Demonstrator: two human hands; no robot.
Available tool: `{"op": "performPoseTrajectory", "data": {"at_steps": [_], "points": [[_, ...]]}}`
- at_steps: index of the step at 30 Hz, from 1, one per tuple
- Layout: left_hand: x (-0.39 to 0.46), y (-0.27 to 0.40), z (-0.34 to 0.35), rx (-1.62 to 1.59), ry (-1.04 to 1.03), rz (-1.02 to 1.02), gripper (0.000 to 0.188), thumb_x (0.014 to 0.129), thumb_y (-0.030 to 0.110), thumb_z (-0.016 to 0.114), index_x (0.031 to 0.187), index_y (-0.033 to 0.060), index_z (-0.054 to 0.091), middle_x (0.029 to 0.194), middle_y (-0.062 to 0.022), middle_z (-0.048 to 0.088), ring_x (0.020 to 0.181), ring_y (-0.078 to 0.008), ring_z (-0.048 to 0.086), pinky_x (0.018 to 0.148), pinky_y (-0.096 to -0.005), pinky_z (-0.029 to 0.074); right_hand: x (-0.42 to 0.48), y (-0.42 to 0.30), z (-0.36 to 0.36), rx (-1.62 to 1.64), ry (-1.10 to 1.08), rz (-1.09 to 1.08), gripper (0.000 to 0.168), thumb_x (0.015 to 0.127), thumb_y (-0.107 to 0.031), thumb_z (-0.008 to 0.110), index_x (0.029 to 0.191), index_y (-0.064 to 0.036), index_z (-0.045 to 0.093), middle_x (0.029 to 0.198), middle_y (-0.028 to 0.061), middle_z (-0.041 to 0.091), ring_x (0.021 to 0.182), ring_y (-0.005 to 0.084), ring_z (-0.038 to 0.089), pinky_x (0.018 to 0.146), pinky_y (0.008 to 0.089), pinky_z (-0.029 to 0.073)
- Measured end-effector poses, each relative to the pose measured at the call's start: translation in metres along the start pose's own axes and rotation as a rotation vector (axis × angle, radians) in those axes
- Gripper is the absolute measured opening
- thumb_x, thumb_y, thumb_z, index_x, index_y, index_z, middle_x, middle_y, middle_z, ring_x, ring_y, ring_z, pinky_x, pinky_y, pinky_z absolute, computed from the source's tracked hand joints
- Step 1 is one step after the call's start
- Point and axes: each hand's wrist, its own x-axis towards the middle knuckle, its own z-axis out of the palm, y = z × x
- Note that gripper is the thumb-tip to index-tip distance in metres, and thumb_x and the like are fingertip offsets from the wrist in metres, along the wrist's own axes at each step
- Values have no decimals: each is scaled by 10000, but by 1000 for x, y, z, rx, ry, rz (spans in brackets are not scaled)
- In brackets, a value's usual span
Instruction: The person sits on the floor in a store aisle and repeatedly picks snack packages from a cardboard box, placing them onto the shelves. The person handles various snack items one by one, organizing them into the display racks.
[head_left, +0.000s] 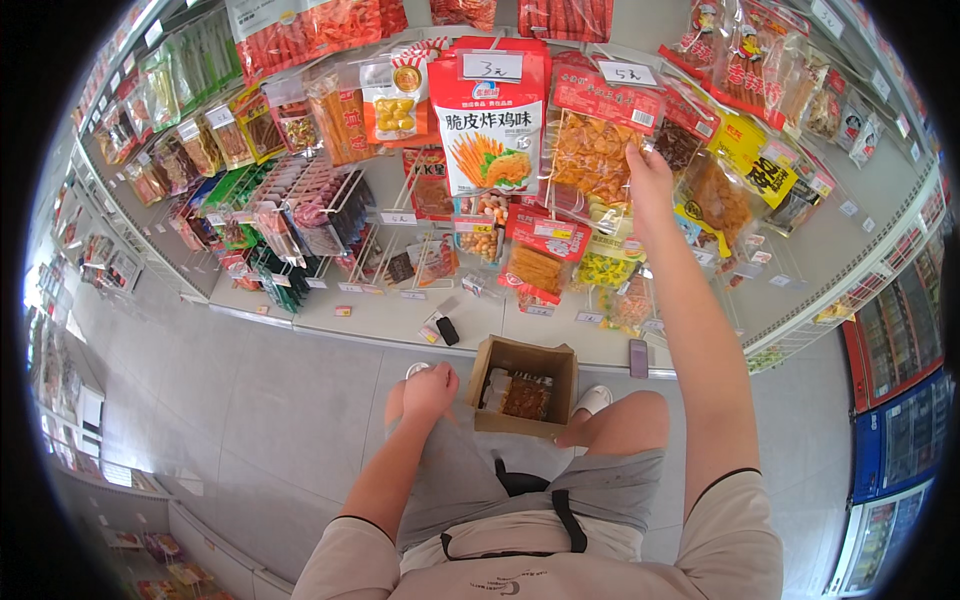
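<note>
My right hand (651, 182) is raised to the shelf, its fingers on the right edge of a clear snack packet with a red header (592, 154); whether they grip it is unclear. My left hand (432, 390) rests by my left knee, fingers curled, with nothing visible in it. Between my legs an open cardboard box (525, 427) holds packets with brown contents (527, 395). Left of the touched packet hangs a large red and white snack bag (491, 120), under a handwritten price tag (491, 67).
A small black object (447, 331) and a phone-like object (638, 358) lie on the shelf's base ledge. Metal display hooks (367, 251) stick out at the left centre. A yellow packet (754, 161) hangs right of my right hand. Drinks coolers (904, 427) stand at the far right.
</note>
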Motion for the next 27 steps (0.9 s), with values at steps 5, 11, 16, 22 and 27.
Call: {"op": "performPoseTrajectory", "data": {"at_steps": [5, 11, 16, 22, 27], "points": [[2, -1, 6, 10, 26, 14, 171, 968, 261, 663, 900, 109, 705, 842, -137, 752, 780, -383, 737, 705, -529, 581, 27, 9, -2, -358, 112, -211, 466, 1066, -290, 673, 1427, -21, 553, 1162, 111, 741, 1089, 251, 685, 948, 409, 527], [6, 3, 7, 17, 2, 34, 195, 961, 269, 672, 865, 101, 696, 793, -148, 744, 756, -389, 731, 684, -532, 581, 39, 22, 2, -646, 318, -580, 821, 970, -255, 742, 1615, -17, 294, 1630, 322, 390, 1438, 515, 476, 1145, 547, 448], [0, 0, 3, 9, 1, 26, 192, 958, 252, 670, 850, 94, 684, 819, -142, 752, 784, -386, 730, 720, -543, 581, 26, 17, 21, -963, 408, -1087, 894, 897, -231, 782, 1639, -54, 317, 1692, 304, 248, 1512, 553, 318, 1223, 663, 336], [1, 2, 0, -11, 54, 67, 179, 955, 239, 669, 857, 90, 675, 806, -132, 748, 774, -372, 726, 699, -533, 575, 27, 21, 35, -1234, 337, -1154, 728, 915, -312, 773, 1595, -323, 512, 1715, 162, 308, 1558, 533, 269, 1212, 778, 257], [4, 2, 2, -30, 66, 81, 168, 956, 237, 670, 862, 98, 678, 776, -134, 736, 743, -372, 721, 669, -528, 574, 49, 23, 35, -1387, 339, -1094, 706, 943, -436, 759, 1596, -451, 490, 1722, 164, 309, 1557, 580, 235, 1189, 833, 226]]}}
